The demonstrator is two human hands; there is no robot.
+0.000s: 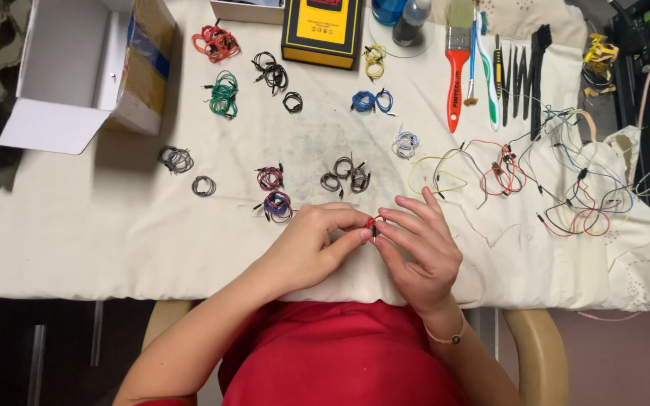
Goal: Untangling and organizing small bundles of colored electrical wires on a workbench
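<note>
My left hand (314, 244) and my right hand (419, 244) meet above the near edge of the cloth-covered table (77, 225). Between their fingertips they pinch a small red wire coil (371, 223). Just beyond my left hand lie a purple and blue coil (277, 204) and a magenta coil (269, 178). Brown coils (346, 175) sit a little farther back. A loose yellow wire (434, 177) curls beyond my right hand.
Coiled wires in red (216, 43), green (223, 94), black (272, 73), blue (371, 101) and grey (176, 159) dot the cloth. A tangle of loose wires (573, 177) lies at right. An open cardboard box (88, 68), a yellow-black box (323, 30), a paintbrush (457, 64) and tweezers (517, 75) line the back.
</note>
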